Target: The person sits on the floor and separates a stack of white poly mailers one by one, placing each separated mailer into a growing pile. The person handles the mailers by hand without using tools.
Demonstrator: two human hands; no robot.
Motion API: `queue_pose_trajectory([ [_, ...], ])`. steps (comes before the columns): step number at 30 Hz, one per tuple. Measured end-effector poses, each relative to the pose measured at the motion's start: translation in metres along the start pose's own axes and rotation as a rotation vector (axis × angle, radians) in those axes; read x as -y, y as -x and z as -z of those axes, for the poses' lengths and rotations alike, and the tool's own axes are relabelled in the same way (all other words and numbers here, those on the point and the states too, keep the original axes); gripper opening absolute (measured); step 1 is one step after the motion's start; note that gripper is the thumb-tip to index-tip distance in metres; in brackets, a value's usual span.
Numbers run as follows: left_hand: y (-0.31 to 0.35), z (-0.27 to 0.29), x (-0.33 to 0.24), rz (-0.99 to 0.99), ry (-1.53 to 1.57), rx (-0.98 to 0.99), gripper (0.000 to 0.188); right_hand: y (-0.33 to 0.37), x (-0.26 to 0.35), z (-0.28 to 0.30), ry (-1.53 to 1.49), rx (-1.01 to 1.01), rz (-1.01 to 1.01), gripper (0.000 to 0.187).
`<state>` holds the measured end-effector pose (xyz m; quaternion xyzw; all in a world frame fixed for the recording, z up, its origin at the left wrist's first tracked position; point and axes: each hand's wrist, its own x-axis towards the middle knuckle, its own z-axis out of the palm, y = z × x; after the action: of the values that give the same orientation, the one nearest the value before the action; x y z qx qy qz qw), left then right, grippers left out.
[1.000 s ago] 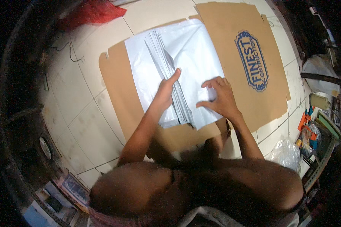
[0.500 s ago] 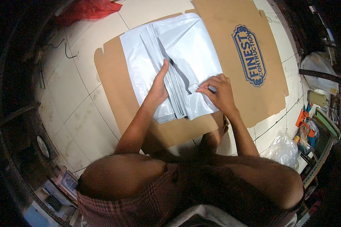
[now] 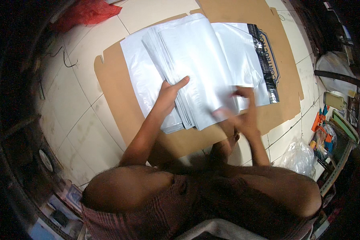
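Observation:
A stack of thin white plastic mailing bags (image 3: 200, 52) lies folded over on a flattened cardboard box (image 3: 112, 86). My left hand (image 3: 170, 96) grips the stack by its layered fold edges, thumb on top and fingers tucked beneath. At the stack's lower right edge is my right hand (image 3: 244, 118), smeared by motion; whether it holds a bag cannot be made out. To the right, a single bag flap (image 3: 240, 44) lies spread flat, with a black strip (image 3: 264, 60) along its outer end, partly covering the print on the cardboard.
Cream floor tiles (image 3: 80, 128) surround the cardboard. A red plastic bag (image 3: 90, 16) lies at the far left, near a thin dark wire (image 3: 68, 60). On the right are a clear plastic bag (image 3: 298, 158), an orange tool (image 3: 319, 120) and a cluttered metal shelf (image 3: 336, 170).
A bag layer has been turned over to the right, exposing its black strip. My right hand left its pinch on the top layer and moved slightly down and right. My left thumb now lies across the stack.

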<state>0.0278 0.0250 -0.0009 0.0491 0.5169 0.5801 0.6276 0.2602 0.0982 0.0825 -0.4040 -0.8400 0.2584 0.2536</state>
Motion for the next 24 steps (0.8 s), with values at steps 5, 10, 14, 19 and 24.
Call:
queue_pose_trajectory([
  [5,0.0,-0.007,-0.003,0.0,0.236,-0.066,0.064,0.0,-0.013,-0.028,-0.01,0.424,-0.057,0.031],
  [10,0.004,-0.006,-0.01,0.027,0.157,-0.101,0.062,0.015,-0.059,-0.018,-0.812,0.152,-0.572,0.03],
  [14,0.001,-0.004,0.003,-0.068,-0.127,-0.05,0.059,0.006,-0.079,0.021,-0.807,-0.673,-0.728,0.031],
  [19,0.004,-0.006,-0.001,-0.008,-0.069,-0.061,0.059,0.014,-0.021,0.011,0.012,-0.181,0.005,0.044],
  [24,0.0,-0.008,-0.002,0.0,0.197,-0.049,0.07,0.002,-0.009,-0.028,0.012,0.34,-0.057,0.031],
])
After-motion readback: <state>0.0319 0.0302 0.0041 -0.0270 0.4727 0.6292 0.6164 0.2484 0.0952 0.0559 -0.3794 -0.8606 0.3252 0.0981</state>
